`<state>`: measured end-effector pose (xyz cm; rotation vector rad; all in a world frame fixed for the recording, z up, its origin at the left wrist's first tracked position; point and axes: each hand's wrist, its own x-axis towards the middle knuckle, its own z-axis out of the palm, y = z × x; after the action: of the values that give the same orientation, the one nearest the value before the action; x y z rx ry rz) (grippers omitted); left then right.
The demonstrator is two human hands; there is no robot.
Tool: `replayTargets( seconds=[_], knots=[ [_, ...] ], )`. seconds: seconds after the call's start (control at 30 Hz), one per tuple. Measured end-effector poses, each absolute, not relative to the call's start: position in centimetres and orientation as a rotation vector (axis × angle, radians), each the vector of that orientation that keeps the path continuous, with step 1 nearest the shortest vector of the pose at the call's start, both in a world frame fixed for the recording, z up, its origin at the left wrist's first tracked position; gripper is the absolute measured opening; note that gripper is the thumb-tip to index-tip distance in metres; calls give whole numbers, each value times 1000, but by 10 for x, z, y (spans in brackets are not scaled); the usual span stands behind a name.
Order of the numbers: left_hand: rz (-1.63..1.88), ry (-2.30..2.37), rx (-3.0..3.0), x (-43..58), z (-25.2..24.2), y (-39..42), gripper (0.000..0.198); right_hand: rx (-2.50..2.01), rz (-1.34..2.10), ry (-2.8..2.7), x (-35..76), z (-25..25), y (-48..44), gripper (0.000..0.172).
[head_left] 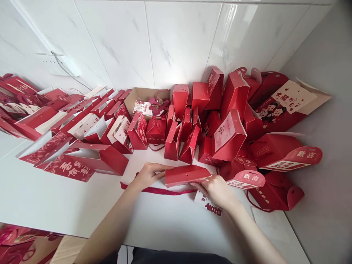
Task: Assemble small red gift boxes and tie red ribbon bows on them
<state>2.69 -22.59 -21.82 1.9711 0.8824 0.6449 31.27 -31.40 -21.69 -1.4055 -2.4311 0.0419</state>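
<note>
A red paper gift box [187,176] with a small hole near its top is held between my two hands over the white table. My left hand [148,174] grips its left end, fingers along the upper edge. At the right end, my right hand [217,187] has its fingers closed on the box's edge. Beneath the box a dark red ribbon [162,191] stretches across the table. Partly under my right hand lies a white tag [205,200] with red lettering.
Rows of red gift boxes [101,157] stand at the left, and more boxes [233,95] crowd the right side. A cardboard box [132,99] by the tiled wall holds tags. The table's front edge [55,231] runs close to my body, with red bags below at left.
</note>
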Motion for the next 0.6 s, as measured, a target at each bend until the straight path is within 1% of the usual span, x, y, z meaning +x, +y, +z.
replayTargets(
  seconds=[0.07,0.2,0.27,0.4,0.47,0.53,0.6],
  knots=[
    [639,932,1967,26,-220,-225,28,-1416,55,-2444,310,-219,-315,49],
    [668,1008,1881,30,-226,-225,30,-1429,85,-2431,304,-224,-314,42],
    [716,1009,1790,34,-228,-225,42,-1470,134,-2403,301,-226,-314,39],
    [816,863,1679,38,-229,-231,83,-1585,302,-2299,298,-225,-315,32],
    [869,744,1639,40,-225,-235,92,-1568,415,-2219,299,-221,-318,26],
    [899,701,1640,43,-221,-239,86,-1495,537,-2118,301,-218,-320,22],
    [899,746,1669,46,-217,-241,69,-1403,630,-2019,302,-216,-322,18]
  ],
)
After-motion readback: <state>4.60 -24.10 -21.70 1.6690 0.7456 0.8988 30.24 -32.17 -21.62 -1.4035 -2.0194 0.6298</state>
